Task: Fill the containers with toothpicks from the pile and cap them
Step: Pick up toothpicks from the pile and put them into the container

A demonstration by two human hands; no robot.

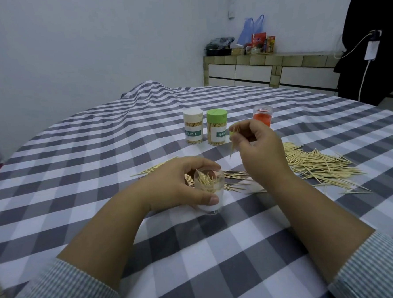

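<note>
An open clear container [209,189], partly filled with toothpicks, is being gripped by the left hand [177,184]: fingers are curled around its far side at 12 o'clock, the thumb pressed against its near wall at 6 o'clock. A small bunch of toothpicks [234,140] is being pinched between the narrowed fingertips of the right hand [259,149], raised at 1 o'clock from the container. The loose pile [316,164] is lying at 3 o'clock on the checked cloth [197,252]. Two capped containers [194,127] and a red-filled one [262,118] are standing at 12 o'clock.
</note>
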